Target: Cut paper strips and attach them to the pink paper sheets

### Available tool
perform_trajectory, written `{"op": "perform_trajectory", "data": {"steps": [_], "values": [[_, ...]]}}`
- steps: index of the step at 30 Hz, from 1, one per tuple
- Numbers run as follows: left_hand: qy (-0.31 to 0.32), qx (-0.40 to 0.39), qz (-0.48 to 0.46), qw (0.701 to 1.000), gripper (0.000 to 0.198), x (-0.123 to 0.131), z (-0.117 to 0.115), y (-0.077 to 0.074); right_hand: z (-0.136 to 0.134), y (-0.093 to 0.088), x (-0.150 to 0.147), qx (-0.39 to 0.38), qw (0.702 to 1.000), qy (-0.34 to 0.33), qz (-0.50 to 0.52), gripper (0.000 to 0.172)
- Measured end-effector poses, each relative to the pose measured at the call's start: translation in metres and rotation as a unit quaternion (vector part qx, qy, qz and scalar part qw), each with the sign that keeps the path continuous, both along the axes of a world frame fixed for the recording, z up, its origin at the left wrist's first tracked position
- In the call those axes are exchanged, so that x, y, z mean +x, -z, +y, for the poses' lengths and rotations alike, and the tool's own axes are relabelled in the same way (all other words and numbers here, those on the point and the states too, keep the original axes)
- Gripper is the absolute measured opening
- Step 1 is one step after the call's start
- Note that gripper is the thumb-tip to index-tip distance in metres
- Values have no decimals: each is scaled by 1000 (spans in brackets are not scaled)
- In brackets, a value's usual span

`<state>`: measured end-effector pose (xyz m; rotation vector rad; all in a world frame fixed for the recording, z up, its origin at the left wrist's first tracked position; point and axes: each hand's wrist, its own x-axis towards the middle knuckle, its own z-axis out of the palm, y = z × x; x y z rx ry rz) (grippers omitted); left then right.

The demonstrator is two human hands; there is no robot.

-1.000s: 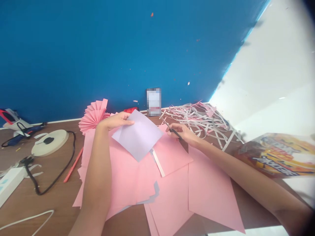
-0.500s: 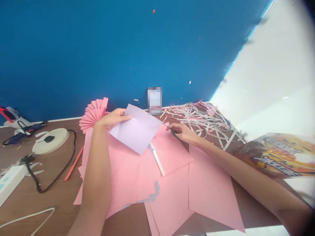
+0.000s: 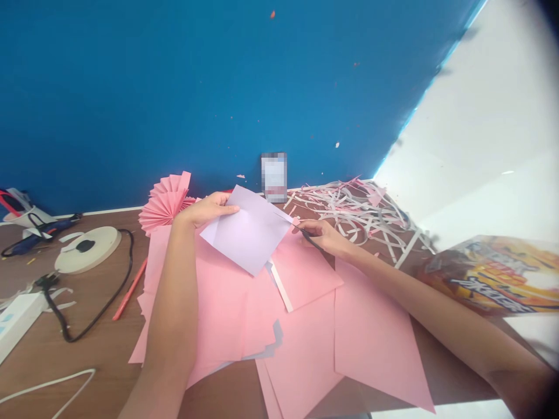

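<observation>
the left hand [image 3: 207, 210] pinches the lilac sheet [image 3: 251, 235] over pink sheets [image 3: 371, 331] near the table's [image 3: 222, 396] back edge, the right hand [image 3: 322, 235] grips scissors [image 3: 311, 240] at its side, and trimming appears barely begun, though cut strips [image 3: 371, 210] already heap toward the back right corner.

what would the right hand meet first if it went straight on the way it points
Likely the purple sheet: the right hand points left toward it, its scissors overlapping the sheet's right corner, though depth is unclear.

bright, hazy light pales the white wall [image 3: 493, 128]; the printed packet [image 3: 493, 279] looks soft, and right-hand corners fall dark.
</observation>
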<state>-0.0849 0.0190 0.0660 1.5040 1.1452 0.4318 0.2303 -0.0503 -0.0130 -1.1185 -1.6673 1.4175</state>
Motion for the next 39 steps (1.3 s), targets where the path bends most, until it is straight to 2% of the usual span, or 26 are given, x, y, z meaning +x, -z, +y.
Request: {"op": "perform_trajectory", "data": {"steps": [20, 33, 39], "values": [[-10, -3, 12, 1000, 60, -2, 1, 0, 1, 1, 1, -27, 1000, 0, 10, 32], [-5, 1, 12, 1000, 58, -2, 1, 0, 4, 12, 3, -17, 1000, 8, -24, 36], [-8, -2, 14, 1000, 58, -2, 1, 0, 6, 14, 6, 15, 999, 15, -40, 35]]}}
